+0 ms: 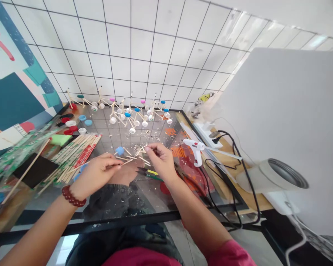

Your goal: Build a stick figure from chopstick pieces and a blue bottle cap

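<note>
My left hand [98,170], with a beaded bracelet at the wrist, pinches a thin wooden stick [126,162] between thumb and fingers. To the right, the thumb and fingers of my right hand [161,159] are pressed together at the edge of a small pile of short wooden sticks [139,150]. What they hold, if anything, is too small to make out. Between the hands lie more short pieces and a blue bottle cap [120,150]. Dark-handled pliers or cutters [148,173] lie partly hidden under my right hand.
Small stick-and-cap models [133,114] stand along the back. Long wrapped sticks [77,155] and loose red, white and blue caps [72,129] lie left. On the right are a white glue gun [194,150], power strip [207,135], black cables [249,177] and a pale cylinder [272,175].
</note>
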Tool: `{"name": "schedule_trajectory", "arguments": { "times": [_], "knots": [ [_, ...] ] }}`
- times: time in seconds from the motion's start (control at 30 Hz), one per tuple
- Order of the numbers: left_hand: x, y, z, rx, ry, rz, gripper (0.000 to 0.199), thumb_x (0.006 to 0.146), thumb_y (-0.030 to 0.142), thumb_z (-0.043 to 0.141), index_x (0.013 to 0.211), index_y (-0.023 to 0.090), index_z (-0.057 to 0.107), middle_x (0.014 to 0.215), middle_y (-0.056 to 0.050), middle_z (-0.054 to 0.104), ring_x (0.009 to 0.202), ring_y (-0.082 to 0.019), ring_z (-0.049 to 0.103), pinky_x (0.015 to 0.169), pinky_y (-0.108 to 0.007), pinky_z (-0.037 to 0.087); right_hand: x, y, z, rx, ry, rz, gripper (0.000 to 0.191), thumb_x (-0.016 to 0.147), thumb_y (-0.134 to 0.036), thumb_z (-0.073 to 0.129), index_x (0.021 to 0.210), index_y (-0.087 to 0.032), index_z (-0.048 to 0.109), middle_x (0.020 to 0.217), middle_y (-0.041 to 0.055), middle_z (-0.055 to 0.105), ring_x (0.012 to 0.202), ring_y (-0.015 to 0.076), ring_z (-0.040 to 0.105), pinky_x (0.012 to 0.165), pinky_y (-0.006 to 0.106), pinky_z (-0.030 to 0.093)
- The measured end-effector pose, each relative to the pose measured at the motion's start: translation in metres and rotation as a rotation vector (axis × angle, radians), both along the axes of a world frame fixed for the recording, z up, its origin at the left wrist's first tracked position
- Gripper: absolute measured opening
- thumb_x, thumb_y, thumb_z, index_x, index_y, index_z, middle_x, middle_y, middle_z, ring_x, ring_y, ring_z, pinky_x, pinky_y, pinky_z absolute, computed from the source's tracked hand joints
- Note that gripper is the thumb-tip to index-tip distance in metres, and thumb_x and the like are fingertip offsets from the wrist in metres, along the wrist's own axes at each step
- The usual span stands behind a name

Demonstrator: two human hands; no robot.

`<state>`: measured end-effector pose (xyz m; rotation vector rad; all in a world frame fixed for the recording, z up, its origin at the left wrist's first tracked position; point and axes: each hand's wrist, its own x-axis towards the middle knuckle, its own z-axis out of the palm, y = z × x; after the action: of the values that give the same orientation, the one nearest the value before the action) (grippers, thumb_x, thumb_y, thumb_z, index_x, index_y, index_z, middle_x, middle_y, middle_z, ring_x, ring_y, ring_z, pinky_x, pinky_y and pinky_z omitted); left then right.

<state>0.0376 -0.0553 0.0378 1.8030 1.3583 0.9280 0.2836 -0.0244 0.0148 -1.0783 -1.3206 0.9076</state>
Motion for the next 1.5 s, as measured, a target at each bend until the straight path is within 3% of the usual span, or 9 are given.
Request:
{"name": "schedule_trajectory", "arguments": {
  "times": [0.17, 0.37, 0.53, 0.67, 0.77, 0.93, 1.2, 1.33, 1.5],
  "knots": [
    [0.011, -0.025, -0.024, 0.058, 0.378, -0.083, 0.023, 0.090, 0.027, 0.065, 0.088, 0.028, 0.088, 0.089, -0.007, 0.080, 0.079, -0.026, 0.076, 0.075, -0.034, 0.058, -0.005, -0.005, -0.001, 0.006, -0.057, 0.070, 0.022, 0.088, -0.046, 0.075, 0.083, -0.024, 0.078, 0.078, 0.0021, 0.072, 0.066, 0.0177, 0.056, 0.066, 0.034, 0.046],
    [-0.022, -0.033, -0.026, 0.232, 0.254, 0.136, 0.031, 0.095, 0.047, 0.072, 0.115, 0.028, 0.086, 0.105, -0.009, 0.086, 0.091, -0.029, 0.080, 0.085, -0.038, 0.061, -0.007, -0.005, -0.008, 0.070, -0.170, 0.136, 0.015, 0.091, -0.034, 0.074, 0.080, -0.025, 0.077, 0.077, 0.0013, 0.072, 0.067, 0.0178, 0.058, 0.069, 0.034, 0.047],
    [-0.056, -0.080, -0.032, 0.445, 0.312, 0.365, 0.025, 0.099, 0.048, 0.072, 0.109, 0.029, 0.085, 0.111, -0.008, 0.086, 0.090, -0.029, 0.080, 0.088, -0.039, 0.059, -0.008, -0.012, -0.002, 0.144, -0.640, 0.331, 0.015, 0.094, -0.011, 0.073, 0.086, -0.022, 0.080, 0.089, 0.0038, 0.078, 0.083, 0.0206, 0.069, 0.079, 0.033, 0.052],
    [-0.048, -0.132, -0.045, 0.511, 0.439, 0.305, 0.016, 0.102, 0.038, 0.071, 0.108, 0.031, 0.085, 0.105, -0.006, 0.084, 0.096, -0.028, 0.079, 0.093, -0.038, 0.057, -0.012, -0.041, 0.012, 0.289, -1.141, 0.493, 0.018, 0.104, -0.015, 0.066, 0.097, -0.020, 0.082, 0.100, 0.0088, 0.083, 0.097, 0.0259, 0.073, 0.090, 0.039, 0.050],
    [-0.041, -0.149, -0.046, 0.523, 0.443, 0.301, 0.015, 0.103, 0.035, 0.070, 0.106, 0.031, 0.084, 0.103, -0.005, 0.083, 0.092, -0.026, 0.077, 0.092, -0.038, 0.056, -0.014, -0.068, 0.017, 0.392, -1.258, 0.577, 0.020, 0.106, -0.017, 0.066, 0.102, -0.023, 0.084, 0.101, 0.0078, 0.082, 0.098, 0.0261, 0.071, 0.091, 0.039, 0.049],
    [-0.039, -0.143, -0.035, 0.507, 0.478, 0.326, 0.020, 0.105, 0.038, 0.065, 0.106, 0.031, 0.084, 0.105, -0.006, 0.083, 0.095, -0.029, 0.076, 0.095, -0.042, 0.055, 0.007, -0.092, 0.016, 0.451, -1.234, 0.629, 0.025, 0.105, -0.012, 0.063, 0.106, -0.026, 0.085, 0.102, 0.0056, 0.081, 0.094, 0.0232, 0.069, 0.086, 0.037, 0.047],
    [-0.037, -0.146, -0.034, 0.434, 0.576, 0.285, 0.026, 0.105, 0.038, 0.063, 0.088, 0.027, 0.080, 0.098, -0.007, 0.081, 0.088, -0.028, 0.073, 0.087, -0.043, 0.051, 0.076, -0.090, 0.018, 0.365, -1.173, 0.322, 0.020, 0.107, -0.017, 0.066, 0.094, -0.023, 0.080, 0.091, 0.0058, 0.079, 0.087, 0.0217, 0.072, 0.081, 0.034, 0.047],
    [-0.019, -0.113, -0.027, 0.448, 0.636, 0.275, 0.028, 0.104, 0.034, 0.058, 0.097, 0.024, 0.083, 0.104, -0.013, 0.082, 0.097, -0.035, 0.073, 0.089, -0.048, 0.051, 0.052, -0.089, 0.021, 0.307, -1.191, 0.320, 0.017, 0.106, -0.019, 0.068, 0.095, -0.022, 0.081, 0.093, 0.0057, 0.080, 0.089, 0.0221, 0.073, 0.081, 0.034, 0.049],
    [0.006, -0.073, -0.025, 0.286, 0.753, 0.177, 0.022, 0.097, 0.025, 0.061, 0.089, 0.023, 0.082, 0.099, -0.016, 0.080, 0.096, -0.038, 0.072, 0.082, -0.048, 0.052, -0.019, -0.090, 0.013, 0.440, -1.271, 0.579, 0.021, 0.111, -0.024, 0.063, 0.108, -0.023, 0.084, 0.104, 0.0081, 0.083, 0.101, 0.0237, 0.073, 0.092, 0.035, 0.053]
  ]
}}
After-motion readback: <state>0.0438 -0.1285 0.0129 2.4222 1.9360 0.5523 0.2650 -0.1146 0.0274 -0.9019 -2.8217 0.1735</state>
